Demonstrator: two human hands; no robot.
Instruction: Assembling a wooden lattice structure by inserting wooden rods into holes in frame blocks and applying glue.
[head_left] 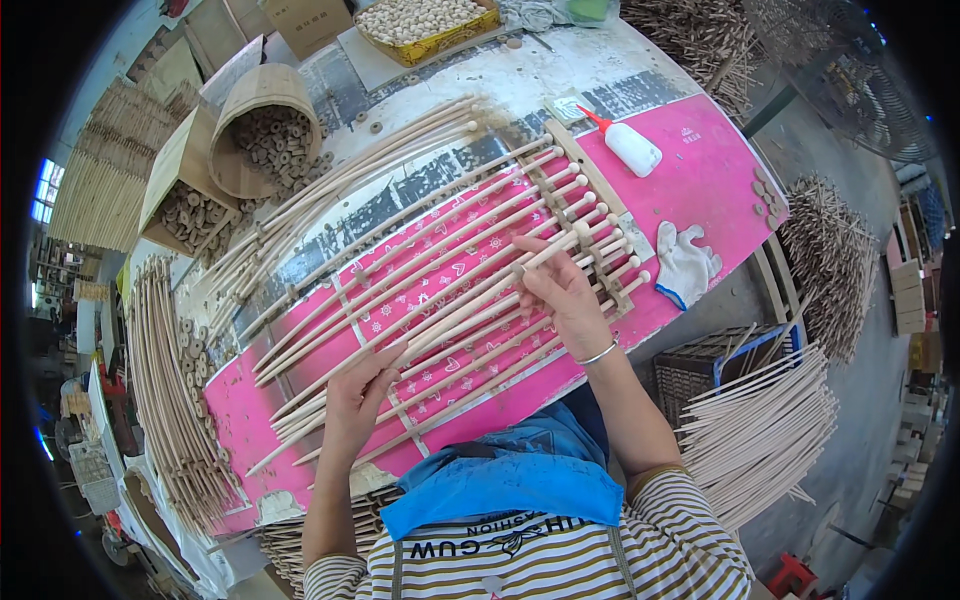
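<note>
My left hand (358, 395) is closed around a pale wooden rod partway along its length. Farther up that side, my right hand (565, 300) pinches the same wooden rod (470, 305) near its ball-tipped end. Beneath it, several similar rods (420, 265) with round wooden balls lie side by side, slanting across a pink patterned sheet. Their ball ends rest along a slatted wooden rack (590, 180). Small wooden rings sit on some rods near the rack. My fingers partly hide the held rod.
A white glue bottle (632, 150) with a red nozzle and a white glove (686, 262) lie right of the rack. A round tub (245, 95) and square wooden box (165, 200) hold wooden rings. A yellow tray (440, 48) of wooden balls stands at the back. Rod bundles (770, 430) surround the table.
</note>
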